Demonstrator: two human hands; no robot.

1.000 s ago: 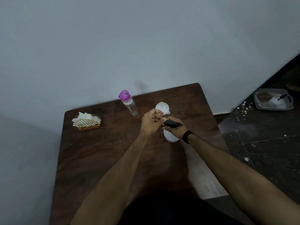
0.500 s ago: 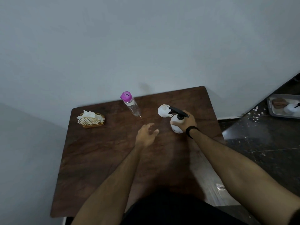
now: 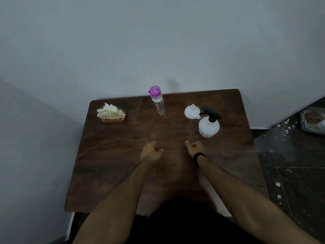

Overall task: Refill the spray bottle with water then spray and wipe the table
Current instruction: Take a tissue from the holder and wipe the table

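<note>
A white spray bottle (image 3: 209, 126) with a black trigger head stands upright at the right of the dark wooden table (image 3: 109, 166). A white funnel (image 3: 191, 111) lies just behind it to the left. A clear water bottle (image 3: 157, 103) with a pink cap stands at the back centre. A gold wire holder with white tissues (image 3: 111, 112) sits at the back left. My left hand (image 3: 151, 152) hovers over the table's middle, loosely curled and holding nothing. My right hand (image 3: 194, 147), a black band at its wrist, is below the spray bottle, apart from it and holding nothing.
A pale wall runs right behind the table. To the right is a dark, paint-flecked floor with a grey tray (image 3: 313, 120) holding a few items. My dark clothing fills the bottom centre.
My right hand set the spray bottle down next to the funnel and let go. Both hands drew back toward me over the table's middle.
</note>
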